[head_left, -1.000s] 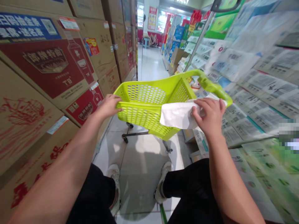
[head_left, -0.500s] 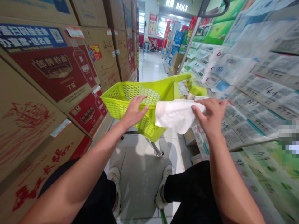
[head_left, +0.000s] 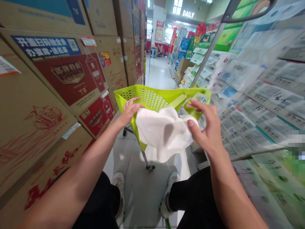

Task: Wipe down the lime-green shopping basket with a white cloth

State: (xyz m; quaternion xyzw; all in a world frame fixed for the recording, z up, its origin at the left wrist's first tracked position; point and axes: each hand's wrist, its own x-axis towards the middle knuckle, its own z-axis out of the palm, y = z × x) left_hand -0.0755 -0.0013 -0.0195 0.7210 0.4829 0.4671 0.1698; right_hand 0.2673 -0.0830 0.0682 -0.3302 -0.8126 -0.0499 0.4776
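Note:
A white cloth (head_left: pixel 164 132) hangs partly spread between my hands, its lower edge drooping in front of the yellow-green basket. My left hand (head_left: pixel 130 111) holds its upper left corner between thumb and fingers. At the cloth's right edge is my right hand (head_left: pixel 205 124), thumb against the cloth and fingers raised and apart; whether it grips the fabric is unclear. Behind the cloth, the perforated basket (head_left: pixel 152 97) sits on a wheeled metal frame (head_left: pixel 145 160). A clear plastic package (head_left: pixel 201 98) lies at the basket's right end, partly behind my right fingers.
Stacked cardboard cartons (head_left: pixel 69 76) line the left side. On the right are stacks of plastic-wrapped packs (head_left: pixel 250 92), with a metal pole (head_left: pixel 209 51) and dark handle before them. A tiled aisle (head_left: pixel 157 70) runs ahead; my shoes (head_left: pixel 118 187) are below.
The cloth has moved left and spread wider, and my left hand has taken hold of its left corner. My right hand's fingers have lifted. The basket appears shifted and turned.

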